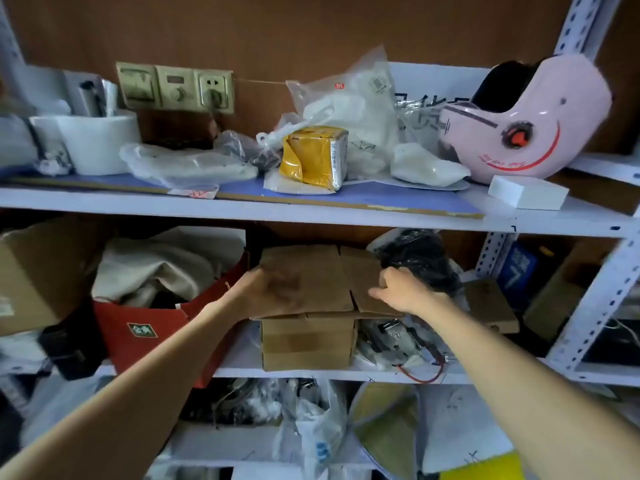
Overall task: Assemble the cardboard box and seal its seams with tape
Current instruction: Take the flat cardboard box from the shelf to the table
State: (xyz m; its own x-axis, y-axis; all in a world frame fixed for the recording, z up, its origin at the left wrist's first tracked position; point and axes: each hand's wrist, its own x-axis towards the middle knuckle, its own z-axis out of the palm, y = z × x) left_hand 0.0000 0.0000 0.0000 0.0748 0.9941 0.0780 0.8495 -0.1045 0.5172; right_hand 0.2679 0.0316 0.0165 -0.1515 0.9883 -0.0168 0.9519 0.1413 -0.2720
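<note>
Cardboard box, seemingly unprinted, under hands.

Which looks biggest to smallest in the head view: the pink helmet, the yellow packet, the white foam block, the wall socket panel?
1. pink helmet
2. wall socket panel
3. yellow packet and white foam block: too alike to rank, and the wide-angle lens distorts.

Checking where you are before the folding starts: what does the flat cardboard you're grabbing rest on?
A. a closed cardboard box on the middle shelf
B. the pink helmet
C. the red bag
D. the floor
A: the flat cardboard lies on a closed box on the middle shelf, with the left hand and right hand at its two sides.
</note>
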